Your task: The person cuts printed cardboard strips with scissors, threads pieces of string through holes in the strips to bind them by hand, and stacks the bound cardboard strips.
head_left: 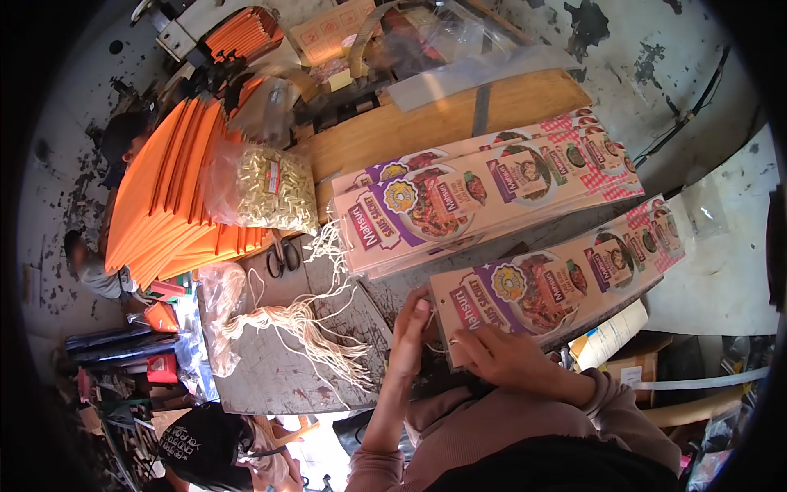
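Worn grey tabletop [275, 381] is bearing loose cream strings [316, 332]; rightward, my half-curled left hand [407, 328] is sitting beside a long, pink, printed cardboard stack [566, 283], my bent-fingered right hand [502, 359] resting on its near corner, grips unclear. Probably I'm stringing; precise fingertips are being called for next.

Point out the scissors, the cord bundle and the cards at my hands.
Scissors [282, 254]: head view, where the handles meet.
Cord bundle [297, 321]: head view, middle of the pale strands.
Cards [559, 285]: head view, middle of the top card's printed front.
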The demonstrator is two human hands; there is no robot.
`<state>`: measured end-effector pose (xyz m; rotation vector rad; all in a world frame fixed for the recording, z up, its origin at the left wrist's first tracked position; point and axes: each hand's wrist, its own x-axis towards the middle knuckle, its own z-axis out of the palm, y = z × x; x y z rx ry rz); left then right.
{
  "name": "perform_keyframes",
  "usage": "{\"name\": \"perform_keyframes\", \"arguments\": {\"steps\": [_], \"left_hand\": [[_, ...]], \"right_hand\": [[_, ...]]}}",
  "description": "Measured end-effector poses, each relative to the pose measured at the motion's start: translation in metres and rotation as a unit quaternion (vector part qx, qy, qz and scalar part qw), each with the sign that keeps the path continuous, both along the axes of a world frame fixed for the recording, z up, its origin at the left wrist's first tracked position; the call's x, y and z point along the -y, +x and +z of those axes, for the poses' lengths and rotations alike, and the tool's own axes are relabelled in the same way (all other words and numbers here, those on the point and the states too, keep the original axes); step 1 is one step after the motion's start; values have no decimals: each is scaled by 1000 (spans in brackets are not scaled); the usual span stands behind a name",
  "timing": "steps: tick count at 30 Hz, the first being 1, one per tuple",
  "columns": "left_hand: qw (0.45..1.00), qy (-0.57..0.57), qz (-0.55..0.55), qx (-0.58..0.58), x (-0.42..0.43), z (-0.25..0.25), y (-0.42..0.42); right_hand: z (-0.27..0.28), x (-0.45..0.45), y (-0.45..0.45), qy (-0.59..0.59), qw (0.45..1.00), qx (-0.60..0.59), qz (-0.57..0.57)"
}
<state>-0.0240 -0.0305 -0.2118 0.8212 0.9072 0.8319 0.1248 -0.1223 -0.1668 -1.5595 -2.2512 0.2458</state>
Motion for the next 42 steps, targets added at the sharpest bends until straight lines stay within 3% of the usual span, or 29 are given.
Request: {"name": "perform_keyframes", "arguments": {"steps": [2,4,5,7,8,10,11,13,14,16,17,19,20,21,23,24,26,27,29,31,32,33,34,36,42], "left_hand": [[996,57,-62,-4,0,0,7],[992,100,-69,-35,-4,1,6],[985,143,-73,-67,-5,1,4],[985,133,-74,-74,-6,2,0],[986,124,-76,-80,-5,1,-1],[987,115,-76,-77,-3,1,-2],[989,107,-74,-73,-2,1,-3],[988,111,-73,-73,-1,0,-4],[988,117,-71,-72,-1,0,-3],[991,105,-58,-66,0,3,-2],[992,95,-49,-61,0,7,-1],[996,52,-41,-62,0,17,0],[997,9,-35,-63,0,19,-1],[997,8,-32,-63,-1,17,-3],[996,-8,-55,-72,-3,10,-8],[996,-9,-54,-72,-3,8,-9],[997,-26,-46,-64,-2,5,-7],[996,-26,-47,-65,-3,4,-8],[997,-32,-49,-43,-4,2,-9],[997,-40,-50,-52,-4,9,-7],[996,-47,-47,-62,-4,11,-6],[996,-46,-48,-62,-4,10,-7],[996,-51,-50,-51,-4,6,-9],[997,-55,-48,-40,-3,3,-12],[996,-65,-40,-37,0,3,-10]], "right_hand": [[1,4,2,-35,999,14,1],[7,4,7,-97,990,-104,-4],[11,3,15,-96,990,-106,-4],[18,-2,42,-215,970,-29,109],[18,-5,54,-215,970,-30,109],[19,-9,79,-272,928,-189,169],[21,-13,94,-273,928,-189,169],[26,-16,118,-204,844,-446,216],[24,-15,122,-206,845,-444,217],[19,-16,124,-71,741,-662,85],[20,-16,123,-73,742,-661,86],[26,-21,117,-72,569,-814,-93],[30,-24,115,-81,486,-864,-102],[27,-27,119,-84,487,-864,-101],[17,-30,131,-44,296,-954,14],[20,-32,131,-45,295,-954,14],[28,-34,129,26,411,-911,28],[28,-33,124,26,410,-911,28],[28,-28,105,23,698,-704,-131],[34,-33,71,6,863,-480,-158],[34,-34,59,-46,910,-387,-142],[33,-35,49,-98,945,-288,-123],[29,-37,38,-98,945,-288,-122],[18,-43,22,12,974,-220,-47],[15,-47,13,-16,993,-113,-11]]}}
